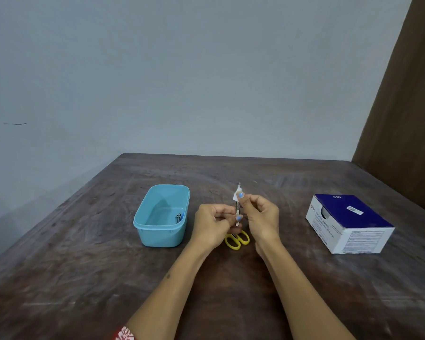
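The right hand (pixel 263 217) pinches a small white pad (pixel 235 196) between thumb and forefinger, the grip narrow and closed round it, and the pad is folded against the upper part of a slim metal tool (pixel 237 210). The tool stands nearly upright above the middle of the table, and the left hand (pixel 212 223) holds its lower end with curled fingers. It is thin, bright and steel-like with a ribbed stretch along its shaft. Its tip juts just above the pad, and it is too fine to tell whether it is tweezers or a blade handle. The pad looks soft and crumpled; most of it is covered by a blue-painted fingertip. Under the hands lie yellow-handled scissors (pixel 236 241), of which only the two glossy plastic loops show; the blades are hidden behind the left hand. To the left stands a light blue plastic tub (pixel 161 233), rectangular with rounded corners and a lipped rim, holding a few small metal pieces (pixel 179 217) at its near right corner, too small to identify. Well to the right sits a cardboard box (pixel 349 223), dark blue on top and white on its sides, its print too fine to read. The table (pixel 84 278) is dark brown wood, scuffed and streaked pale. A red-and-white patterned sleeve (pixel 124 334) is cut off at the lower edge.
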`<state>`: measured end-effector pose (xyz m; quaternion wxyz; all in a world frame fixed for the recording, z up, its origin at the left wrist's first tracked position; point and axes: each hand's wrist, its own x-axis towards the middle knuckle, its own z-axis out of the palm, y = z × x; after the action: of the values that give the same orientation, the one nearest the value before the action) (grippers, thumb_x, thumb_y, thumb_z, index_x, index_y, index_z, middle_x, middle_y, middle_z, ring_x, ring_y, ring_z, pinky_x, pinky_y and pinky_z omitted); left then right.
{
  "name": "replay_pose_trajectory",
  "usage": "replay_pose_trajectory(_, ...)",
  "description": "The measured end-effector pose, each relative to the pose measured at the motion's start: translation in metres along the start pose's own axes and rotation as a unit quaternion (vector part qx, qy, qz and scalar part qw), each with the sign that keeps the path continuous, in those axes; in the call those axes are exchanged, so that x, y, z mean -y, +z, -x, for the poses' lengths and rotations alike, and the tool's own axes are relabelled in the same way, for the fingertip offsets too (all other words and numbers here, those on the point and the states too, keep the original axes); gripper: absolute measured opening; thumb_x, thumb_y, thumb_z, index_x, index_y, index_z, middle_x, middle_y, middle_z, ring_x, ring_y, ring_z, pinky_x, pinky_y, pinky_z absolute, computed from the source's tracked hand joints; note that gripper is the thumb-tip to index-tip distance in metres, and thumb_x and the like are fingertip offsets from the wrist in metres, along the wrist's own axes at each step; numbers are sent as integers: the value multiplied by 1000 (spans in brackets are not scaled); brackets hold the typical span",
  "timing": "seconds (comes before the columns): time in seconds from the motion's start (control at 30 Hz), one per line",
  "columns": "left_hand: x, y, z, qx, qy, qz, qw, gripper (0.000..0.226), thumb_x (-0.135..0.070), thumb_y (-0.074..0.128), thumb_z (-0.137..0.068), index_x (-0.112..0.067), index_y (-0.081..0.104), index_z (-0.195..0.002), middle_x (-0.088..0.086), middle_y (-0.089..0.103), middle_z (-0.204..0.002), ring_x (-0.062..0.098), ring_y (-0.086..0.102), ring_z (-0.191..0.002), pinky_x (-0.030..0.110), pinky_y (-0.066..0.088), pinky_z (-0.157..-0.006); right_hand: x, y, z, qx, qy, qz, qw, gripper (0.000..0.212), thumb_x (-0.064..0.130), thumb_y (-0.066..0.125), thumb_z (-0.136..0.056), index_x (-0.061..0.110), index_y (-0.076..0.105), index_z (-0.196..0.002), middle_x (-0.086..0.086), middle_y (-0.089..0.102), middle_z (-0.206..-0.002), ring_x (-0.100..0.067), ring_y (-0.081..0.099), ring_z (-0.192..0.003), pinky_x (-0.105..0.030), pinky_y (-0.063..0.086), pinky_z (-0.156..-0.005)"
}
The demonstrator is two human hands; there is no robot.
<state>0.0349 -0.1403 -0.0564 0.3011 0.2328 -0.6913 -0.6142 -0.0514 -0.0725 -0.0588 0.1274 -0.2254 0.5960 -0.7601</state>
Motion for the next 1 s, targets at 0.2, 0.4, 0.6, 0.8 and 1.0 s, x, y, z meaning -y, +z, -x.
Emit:
replay_pose_trajectory(0.2, -1, -2, 0, 19, -26, -6, 999, 17, 4, 67, -79, 0, 68, -96, 10, 70, -75, 14, 70, -60, 21, 57, -56, 3, 0, 1, 13, -23, -19, 999, 6, 26, 69, -82, 24, 73, -76, 10, 73, -71, -2, 66, -68, -12, 50, -58)
replay_pose_trajectory(0.4, 2, -2, -2, -48, 25, 3, 999, 17, 6, 64, -80, -3, 71, -93, 11, 73, -79, 18, 72, -71, 31, 60, -66, 5, 5, 5, 92, 1, -37, 995, 7, 13, 65, -86, 14, 72, -83, 2, 69, -64, -6, 65, -56, -19, 51, -46)
replay_pose_trajectory(0.6, 0, -4, -2, 18, -39, 5, 999, 15, 5, 65, -80, -2, 69, -93, 14, 71, -78, 20, 71, -68, 31, 60, -65, 3, 4, 3, 63, -4, 21, 998, 19, 21, 62, -89, 4, 66, -96, 9, 59, -53, -1, 53, -43, -18, 44, -39)
replay_pose_trajectory(0.8, 0, 1, 0, -29, -7, -10, 999, 16, 6, 63, -81, -3, 71, -93, 13, 72, -81, 18, 71, -69, 26, 59, -63, 2, 3, 5, 63, 11, 2, 998, 13, 18, 66, -86, 6, 70, -88, 4, 66, -56, -7, 62, -48, -20, 48, -42)
replay_pose_trajectory(1.0, -1, -4, -2, 29, -54, -5, 998, 15, 4, 65, -81, 0, 68, -96, 11, 71, -78, 18, 71, -67, 28, 60, -65, 2, 1, 4, 31, 4, 12, 999, 17, 20, 68, -85, 4, 70, -90, 6, 64, -55, -1, 59, -45, -15, 45, -41)
